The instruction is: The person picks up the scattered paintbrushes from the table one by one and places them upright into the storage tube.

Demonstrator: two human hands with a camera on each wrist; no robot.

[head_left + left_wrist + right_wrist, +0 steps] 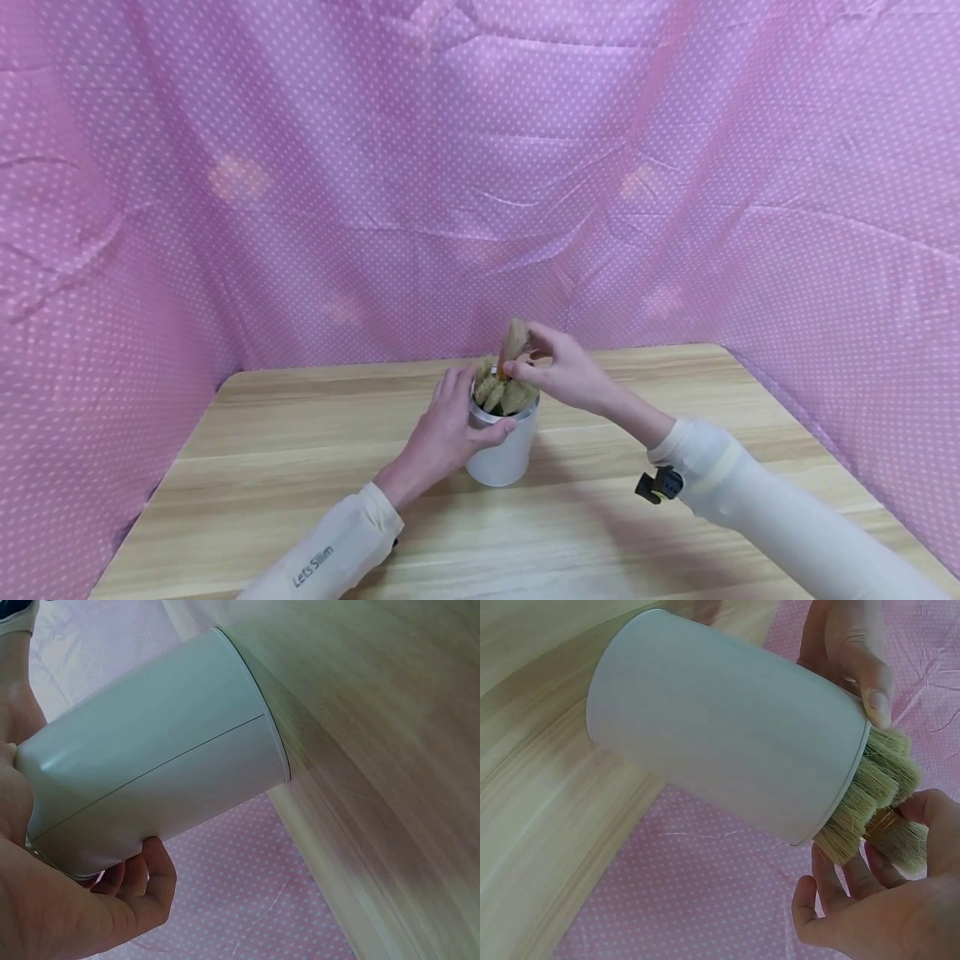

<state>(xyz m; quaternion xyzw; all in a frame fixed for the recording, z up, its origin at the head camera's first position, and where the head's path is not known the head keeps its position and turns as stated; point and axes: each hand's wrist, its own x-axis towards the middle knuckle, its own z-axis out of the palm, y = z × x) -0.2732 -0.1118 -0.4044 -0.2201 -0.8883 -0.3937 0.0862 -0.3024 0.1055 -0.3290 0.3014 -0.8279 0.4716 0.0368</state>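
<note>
A white cylindrical can [501, 458] stands upright on the wooden table, filled with several paintbrushes [855, 806] whose pale bristles stick up past the rim. My left hand [444, 427] grips the can near its top, thumb across the front and fingers round the far side. In the left wrist view those fingers [159, 881] curl against the can wall. My right hand [573, 375] pinches one paintbrush [516, 337] just below its bristles, and this brush stands higher than the others. Its lower part is hidden by the bunch and the can.
The light wooden table [300, 467] ends at a back edge just behind the can. Pink polka-dot cloth [480, 208] hangs behind it and along both sides. A small black device [660, 485] is strapped at the right sleeve cuff.
</note>
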